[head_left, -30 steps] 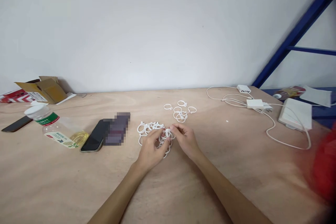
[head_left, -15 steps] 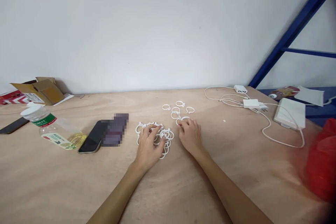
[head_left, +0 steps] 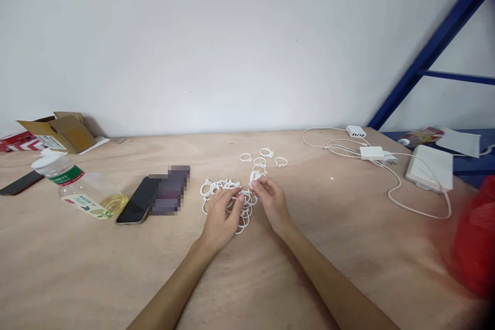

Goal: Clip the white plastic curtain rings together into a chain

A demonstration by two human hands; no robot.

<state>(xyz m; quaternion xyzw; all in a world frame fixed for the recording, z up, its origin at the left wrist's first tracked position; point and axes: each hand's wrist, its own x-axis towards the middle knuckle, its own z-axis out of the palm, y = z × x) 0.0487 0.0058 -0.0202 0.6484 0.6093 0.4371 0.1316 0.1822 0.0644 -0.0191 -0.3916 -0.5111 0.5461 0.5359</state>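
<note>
Tabletop, ring in right fingers

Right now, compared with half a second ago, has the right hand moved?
Yes: judged against the white adapter on the table, the right hand has moved left, closer to the left hand.

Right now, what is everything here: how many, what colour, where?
Rings: many, white, mid-table
Bottle: one, clear, left
Phone: one, black, beside bottle
Pixelated item: one, purplish, by phone
Slab: one, dark, left
Carton: one, brown, back left
Striped box: one, red, beside carton
Cables: unclear count, white, right
Charger blocks: two, white, right
Case: one, white, right
Second bottle: one, brownish, behind case
Papers: unclear count, white, both sides
Speck: one, white, right
Bag: one, red, far right
Frame: one, blue, right
Table: one, brown, below
Wall: one, pale, behind
Left hand: one, bare, over rings
Right hand: one, bare, pinching ring
</note>
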